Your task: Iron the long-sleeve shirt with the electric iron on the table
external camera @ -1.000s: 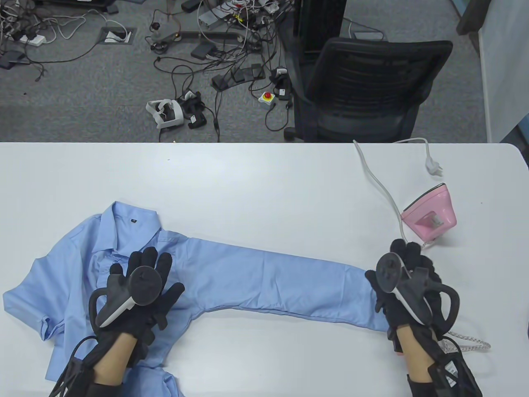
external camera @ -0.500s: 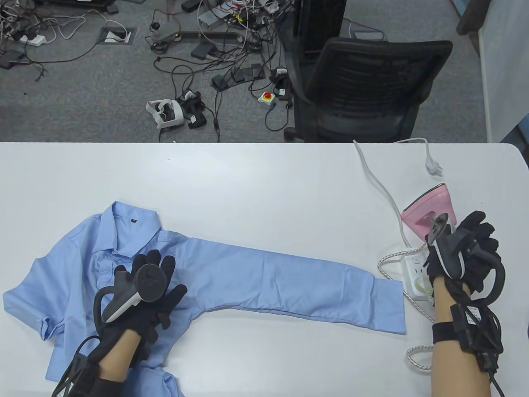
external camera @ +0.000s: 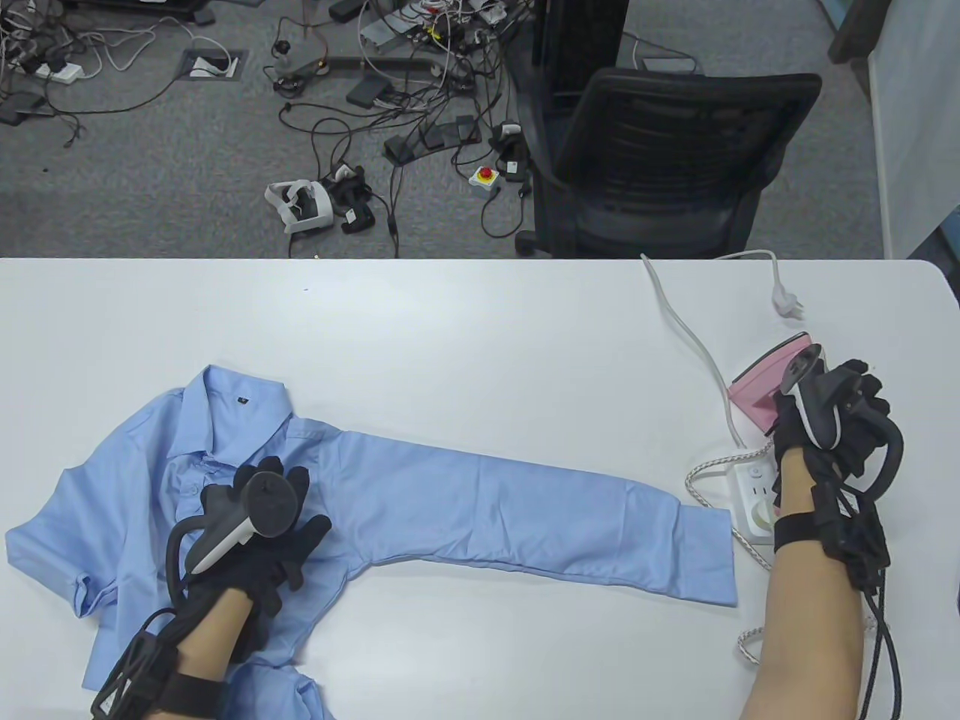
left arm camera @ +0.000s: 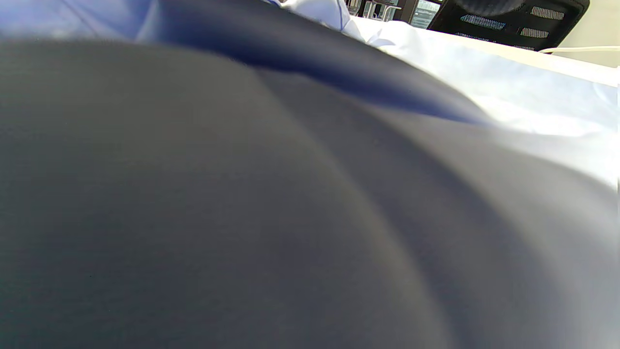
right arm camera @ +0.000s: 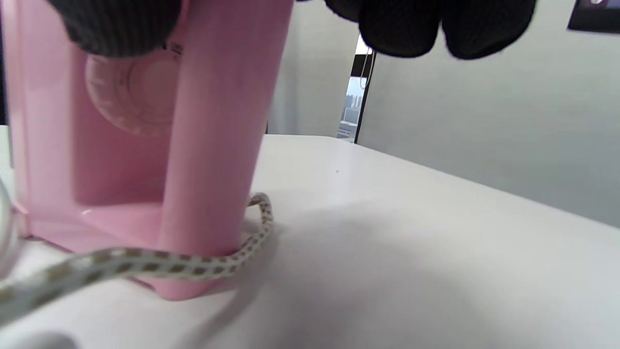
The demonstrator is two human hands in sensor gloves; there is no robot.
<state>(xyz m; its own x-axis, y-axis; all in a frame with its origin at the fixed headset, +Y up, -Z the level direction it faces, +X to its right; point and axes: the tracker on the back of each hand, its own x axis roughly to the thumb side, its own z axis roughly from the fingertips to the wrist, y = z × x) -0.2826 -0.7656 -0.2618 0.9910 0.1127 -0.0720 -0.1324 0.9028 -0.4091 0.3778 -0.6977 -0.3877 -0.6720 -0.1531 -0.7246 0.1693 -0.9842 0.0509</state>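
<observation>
A light blue long-sleeve shirt (external camera: 487, 502) lies on the white table (external camera: 450, 330), one sleeve stretched out to the right. My left hand (external camera: 262, 517) rests flat on the shirt's chest, fingers spread; the left wrist view shows only dark blur and some shirt cloth (left arm camera: 508, 92). The pink iron (external camera: 757, 386) stands on its heel at the right. My right hand (external camera: 840, 412) reaches around its handle (right arm camera: 218, 145): the thumb (right arm camera: 116, 24) lies on one side by the dial, the fingers (right arm camera: 436, 24) hang on the other side with a gap.
A white power strip (external camera: 754, 495) lies just in front of the iron, with the iron's braided cord (right arm camera: 145, 264) curling past its base. A white cable (external camera: 679, 315) runs to the table's far edge. A black office chair (external camera: 660, 157) stands behind the table.
My right hand left the sleeve cuff, moved right and back, and now reaches around the iron's handle. My left hand stayed on the shirt, shifting only slightly.
</observation>
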